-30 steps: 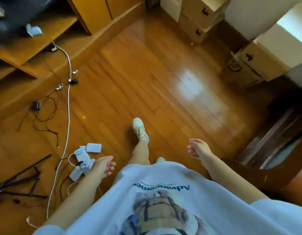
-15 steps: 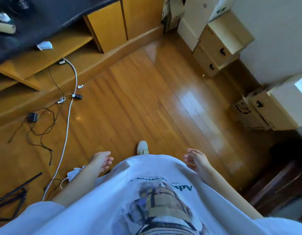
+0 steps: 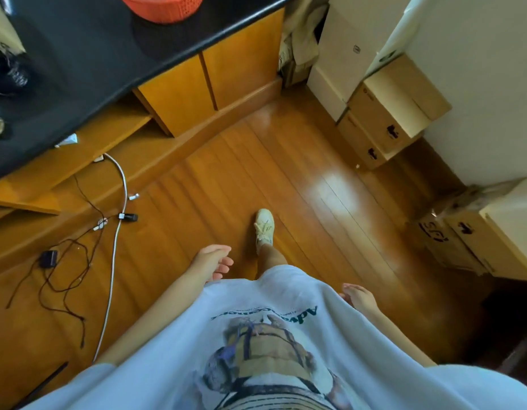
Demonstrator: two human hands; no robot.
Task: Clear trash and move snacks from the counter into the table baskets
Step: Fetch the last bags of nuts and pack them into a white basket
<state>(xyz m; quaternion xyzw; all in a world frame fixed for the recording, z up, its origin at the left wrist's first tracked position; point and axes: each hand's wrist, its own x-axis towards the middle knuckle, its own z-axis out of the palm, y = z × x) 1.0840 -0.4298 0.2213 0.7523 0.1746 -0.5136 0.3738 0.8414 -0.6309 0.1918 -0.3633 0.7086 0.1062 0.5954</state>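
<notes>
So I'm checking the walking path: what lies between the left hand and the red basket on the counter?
In the head view, bare wood floor, then the cabinet doors and black countertop separate the left hand from the red basket.

We stand in a home: glossy wooden floor [image 3: 286, 179], built-in cabinet [image 3: 209, 84] under a black surface [image 3: 88, 69], stacked cardboard boxes [image 3: 389, 119], loose cables [image 3: 114, 247].

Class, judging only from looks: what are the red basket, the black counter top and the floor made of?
Red basket: likely moulded plastic, with a fine lattice wall.
Black counter top: smooth dark slab, perhaps stone or laminate; cannot tell.
Floor: glossy varnished wood planks, showing window glare.
</notes>
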